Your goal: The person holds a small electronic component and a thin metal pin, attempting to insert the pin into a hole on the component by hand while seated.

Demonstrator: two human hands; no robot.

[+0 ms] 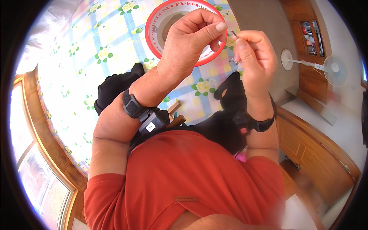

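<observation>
My left hand [193, 35] is raised over a white basin [153, 43] with a red rim. Its thumb presses against the curled forefinger; whatever may be between them is too small to make out. To its right, my right hand [255, 55] is closed in a pinch on a small, thin dark piece [234, 34] that sticks out toward the left hand. A tiny shiny bit [233, 61] shows below, beside the right hand's curled fingers; I cannot tell what it is. The two hands are apart.
A flowered, checked cloth [103, 55] spreads under the basin and my legs in black trousers [230, 96]. Short brown sticks [174, 107] show by my left wrist device [153, 122]. A white fan [334, 69] stands at right, near wooden cabinets [306, 153]. Windows [42, 184] line the left.
</observation>
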